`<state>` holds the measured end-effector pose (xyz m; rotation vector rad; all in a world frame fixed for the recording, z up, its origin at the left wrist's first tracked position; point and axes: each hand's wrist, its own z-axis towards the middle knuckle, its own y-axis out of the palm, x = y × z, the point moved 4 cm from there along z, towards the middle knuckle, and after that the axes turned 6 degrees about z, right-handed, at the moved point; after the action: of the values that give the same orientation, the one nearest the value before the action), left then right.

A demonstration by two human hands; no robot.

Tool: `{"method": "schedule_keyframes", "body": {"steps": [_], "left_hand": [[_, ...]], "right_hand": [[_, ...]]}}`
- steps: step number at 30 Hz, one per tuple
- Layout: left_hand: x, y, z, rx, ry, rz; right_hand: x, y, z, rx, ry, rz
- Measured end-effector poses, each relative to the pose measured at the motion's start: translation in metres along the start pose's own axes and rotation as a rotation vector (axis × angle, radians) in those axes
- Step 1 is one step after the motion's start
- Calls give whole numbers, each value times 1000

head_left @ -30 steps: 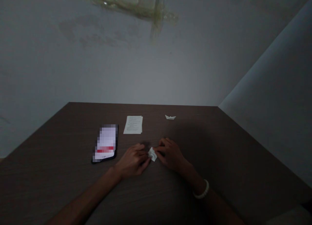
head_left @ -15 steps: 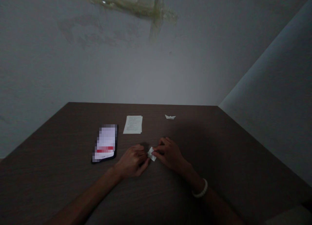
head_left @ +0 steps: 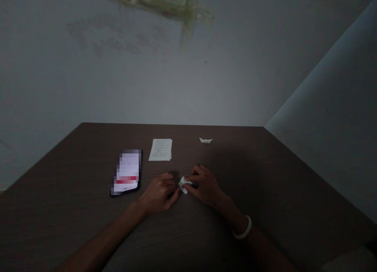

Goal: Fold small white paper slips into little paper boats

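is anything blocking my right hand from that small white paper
Nothing visible is: your right hand pinches the small white paper, with your left hand at its left edge. The phone lies off left, and the printed sheets and paper boat lie beyond the hands.

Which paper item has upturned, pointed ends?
The paper boat, far back on the table: its two ends rise to points. The printed sheets lie flat; the small folded paper is between the left hand and right hand.
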<state>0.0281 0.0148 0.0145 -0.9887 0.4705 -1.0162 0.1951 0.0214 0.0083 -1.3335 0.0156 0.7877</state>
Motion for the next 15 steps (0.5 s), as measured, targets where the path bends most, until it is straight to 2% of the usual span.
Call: {"method": "schedule_keyframes", "body": {"steps": [15], "left_hand": [[-1,-5,7,-69,-48,-82]], "right_hand": [[-1,-7,-8,-57,-10,7]]}}
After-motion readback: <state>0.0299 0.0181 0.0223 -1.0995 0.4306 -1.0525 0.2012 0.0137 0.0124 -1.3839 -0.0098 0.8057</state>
